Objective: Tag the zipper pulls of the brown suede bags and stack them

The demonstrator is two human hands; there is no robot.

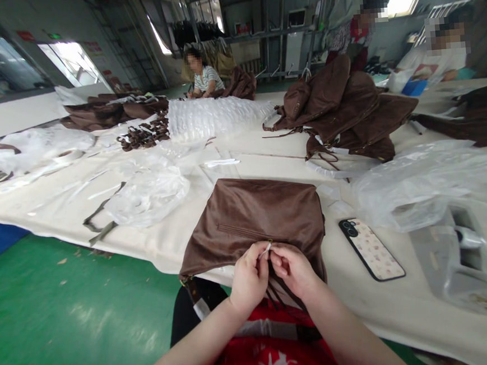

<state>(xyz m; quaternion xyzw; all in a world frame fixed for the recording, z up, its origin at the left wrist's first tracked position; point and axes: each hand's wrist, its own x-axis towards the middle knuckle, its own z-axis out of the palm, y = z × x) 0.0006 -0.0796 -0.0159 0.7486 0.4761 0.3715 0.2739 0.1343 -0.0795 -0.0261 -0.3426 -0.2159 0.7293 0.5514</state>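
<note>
A brown bag (266,203) lies flat at the table's front edge, its lower part hanging toward my lap. At its near edge my left hand (250,276) and my right hand (293,268) meet, thumbs and fingers pinched together. Between the fingertips is a small white strip (269,247), right beside a small gold-coloured metal piece on the bag. Whether the strip is tape or wrapping I cannot tell. Dark thin cords hang below my hands. Off the table's edge on the left droops a strap end (200,308) with a whitish wrap.
A phone (373,249) and a grey tape dispenser (470,254) lie to the right. Clear plastic bags (441,181) spread behind them. Brown bags (342,101) are piled farther back. A plastic bag (149,195) and a strap (98,219) lie left. Co-workers (208,78) are across the table.
</note>
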